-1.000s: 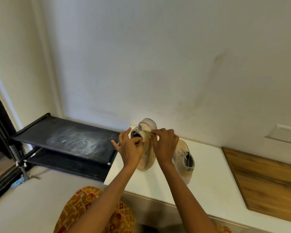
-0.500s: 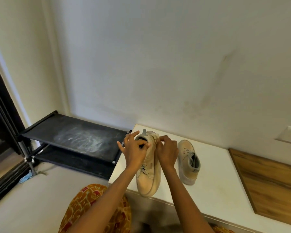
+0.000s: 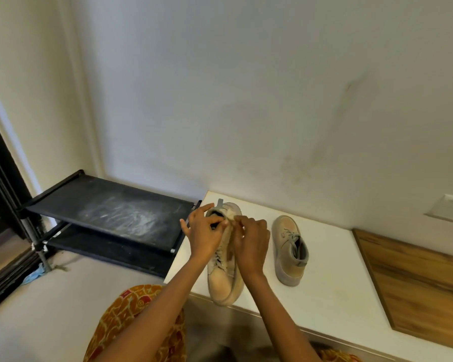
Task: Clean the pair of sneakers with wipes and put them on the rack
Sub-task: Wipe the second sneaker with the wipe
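Observation:
Two beige sneakers stand on a white bench (image 3: pixel 332 291). The left sneaker (image 3: pixel 223 282) points its toe toward me and slightly overhangs the bench's front edge. My left hand (image 3: pixel 203 235) grips its collar at the opening, thumb and fingers curled over the rim. My right hand (image 3: pixel 251 244) pinches the tongue and laces near the collar. The right sneaker (image 3: pixel 289 250) stands untouched beside it, heel toward me. No wipe is in view. The black shoe rack (image 3: pixel 110 212) stands to the left of the bench, its dusty top shelf bare.
A wooden panel (image 3: pixel 413 286) lies on the bench's right part. A wall runs directly behind the bench and rack. A dark door frame (image 3: pixel 0 205) is at far left, and a blue scrap (image 3: pixel 33 275) lies on the floor by the rack's leg.
The left sneaker, held up on end a second ago, has come down flat onto the bench with its toe toward me. Both hands stayed at its collar.

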A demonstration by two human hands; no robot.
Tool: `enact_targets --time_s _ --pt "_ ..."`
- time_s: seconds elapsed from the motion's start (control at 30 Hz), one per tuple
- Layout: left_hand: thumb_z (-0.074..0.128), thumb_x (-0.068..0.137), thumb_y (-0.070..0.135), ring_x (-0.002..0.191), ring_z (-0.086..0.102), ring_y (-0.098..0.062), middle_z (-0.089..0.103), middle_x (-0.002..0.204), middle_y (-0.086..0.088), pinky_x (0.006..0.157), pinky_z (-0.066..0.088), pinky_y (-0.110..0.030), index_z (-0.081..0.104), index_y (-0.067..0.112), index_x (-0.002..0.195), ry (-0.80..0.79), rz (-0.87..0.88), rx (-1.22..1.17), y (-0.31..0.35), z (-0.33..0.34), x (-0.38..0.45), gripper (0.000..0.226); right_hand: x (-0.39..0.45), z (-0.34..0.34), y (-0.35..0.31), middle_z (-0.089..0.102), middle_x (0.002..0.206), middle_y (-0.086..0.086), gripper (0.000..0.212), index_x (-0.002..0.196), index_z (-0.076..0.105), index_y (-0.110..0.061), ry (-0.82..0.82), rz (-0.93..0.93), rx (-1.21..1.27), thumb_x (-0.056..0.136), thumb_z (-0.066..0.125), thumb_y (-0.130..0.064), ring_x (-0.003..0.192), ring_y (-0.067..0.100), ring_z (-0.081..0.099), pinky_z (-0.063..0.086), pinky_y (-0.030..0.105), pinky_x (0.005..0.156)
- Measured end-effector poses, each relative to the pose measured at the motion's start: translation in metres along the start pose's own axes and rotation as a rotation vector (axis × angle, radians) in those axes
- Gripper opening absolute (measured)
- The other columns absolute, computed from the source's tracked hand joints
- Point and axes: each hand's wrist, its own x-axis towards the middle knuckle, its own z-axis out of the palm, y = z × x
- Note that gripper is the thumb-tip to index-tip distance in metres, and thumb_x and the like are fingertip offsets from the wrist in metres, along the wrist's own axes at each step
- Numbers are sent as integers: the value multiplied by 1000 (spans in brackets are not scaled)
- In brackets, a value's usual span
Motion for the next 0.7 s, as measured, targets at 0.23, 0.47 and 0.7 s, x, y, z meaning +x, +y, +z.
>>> enact_targets --time_s 0.23,0.47,0.7 --pt "64 85 38 135 27 -19 47 137 9 113 -2 -51 74 25 88 -132 -91 71 9 3 10 16 2 6 24 68 91 2 18 101 70 -19 19 196 32 91 55 -19 98 23 51 34 31 79" --pt "51 89 33 126 36 -24 61 110 -3 111 8 -52 68 15 90 -212 -376 166 17 28 28 24 -17 15 28 66 88 5 15 99 71 -15 70 77 60 91 59 -18 86 25 53 41 32 71" --pt "48 88 31 122 39 -26 58 112 -3 107 11 -57 54 15 91 -390 -350 432 27 65 44 17 3 39 97 70 95 1 21 104 71 -23 -38 445 141 92 54 -26 91 21 63 53 34 73"
